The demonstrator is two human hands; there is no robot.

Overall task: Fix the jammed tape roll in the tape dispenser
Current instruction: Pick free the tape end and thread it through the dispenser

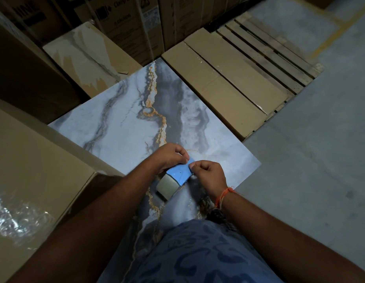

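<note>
A large tile [120, 127] lies flat in the middle. Over its near part the left hand [169, 156] and the right hand [210, 176] meet on the tape dispenser [179, 174], with the tape roll [167, 186] just below them. A big carton [34, 164] flanks the tile's left edge. Flat cartons [224, 82] lie to the tile's right on a wooden pallet [269, 52]. Stacked boxes [126, 23] stand at the far side.

Marbled slab amid stacked cartons, storage floor.
Blue-grey marble-patterned slab [120, 119] with gold veining lies flat; long cardboard boxes [222, 84] just beside its far edge, resting on a wooden pallet [275, 56]; grey concrete floor [312, 152] to one side.
</note>
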